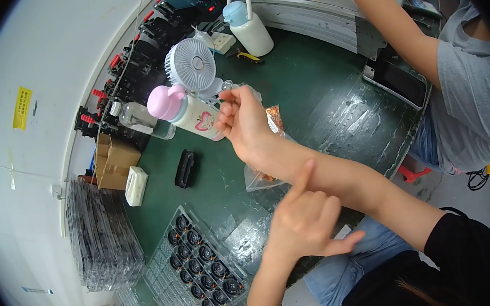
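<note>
Above the dark green worktable (337,126), my right hand (248,123) is raised with its fingers loosely curled and apart. I see nothing in it, and it overlaps the side of a cream bottle with a pink lid (166,103). My left hand (307,220) is close to my right forearm, back up. One of its fingers stretches onto that forearm, the thumb points right, and the others bend inward. Partly hidden beneath the forearm lies a clear plastic bag (257,179) with small orange-brown pieces. A clear tray (164,267) with several round black coil-like parts lies to the left.
Behind are a white fan (192,63), a white bottle with a blue lid (250,31) and a clear bottle (138,119). A black holder (185,169), a cardboard box (115,162) and stacked clear trays (103,237) stand left. A phone (396,82) lies near another person (469,96).
</note>
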`<move>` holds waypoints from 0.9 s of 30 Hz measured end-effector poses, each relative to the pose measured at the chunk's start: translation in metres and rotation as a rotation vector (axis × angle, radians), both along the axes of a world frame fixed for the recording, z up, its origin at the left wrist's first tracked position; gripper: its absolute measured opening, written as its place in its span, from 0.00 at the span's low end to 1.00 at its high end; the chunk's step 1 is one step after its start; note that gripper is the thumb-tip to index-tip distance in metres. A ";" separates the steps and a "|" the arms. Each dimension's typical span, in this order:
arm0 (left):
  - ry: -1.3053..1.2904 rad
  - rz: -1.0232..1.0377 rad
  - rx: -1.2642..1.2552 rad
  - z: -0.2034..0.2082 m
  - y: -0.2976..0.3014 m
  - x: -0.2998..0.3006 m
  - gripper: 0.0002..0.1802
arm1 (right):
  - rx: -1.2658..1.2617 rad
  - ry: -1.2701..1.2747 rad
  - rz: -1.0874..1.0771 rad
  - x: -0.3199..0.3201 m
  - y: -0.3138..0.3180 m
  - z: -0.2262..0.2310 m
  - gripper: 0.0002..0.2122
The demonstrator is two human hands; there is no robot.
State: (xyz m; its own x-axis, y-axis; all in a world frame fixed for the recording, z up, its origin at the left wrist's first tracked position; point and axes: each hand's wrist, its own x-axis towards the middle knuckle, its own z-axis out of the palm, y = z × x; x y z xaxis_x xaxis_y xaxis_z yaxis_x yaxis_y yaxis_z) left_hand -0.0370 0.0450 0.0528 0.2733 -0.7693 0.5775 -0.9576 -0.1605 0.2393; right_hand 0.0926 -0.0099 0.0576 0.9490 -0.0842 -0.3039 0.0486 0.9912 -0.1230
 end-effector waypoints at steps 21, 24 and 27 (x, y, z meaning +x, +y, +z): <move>-0.010 -0.398 -0.323 0.026 0.003 -0.085 0.11 | -0.656 -0.708 0.103 -0.132 -0.023 0.042 0.12; 0.138 -0.150 -0.192 0.042 0.042 -0.076 0.24 | -1.680 -0.839 -0.186 -0.167 -0.052 0.006 0.05; 0.134 -0.033 -0.534 0.010 0.043 -0.035 0.25 | -2.241 -0.461 -0.395 -0.173 -0.097 -0.036 0.07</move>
State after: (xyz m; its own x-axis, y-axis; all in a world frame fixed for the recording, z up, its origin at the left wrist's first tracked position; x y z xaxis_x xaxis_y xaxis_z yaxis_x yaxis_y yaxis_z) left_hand -0.0723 0.0881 0.0626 0.3516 -0.3885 0.8517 -0.9157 0.0462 0.3991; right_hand -0.0805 -0.1067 0.0216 0.7626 0.0083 0.6469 0.4695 -0.6950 -0.5445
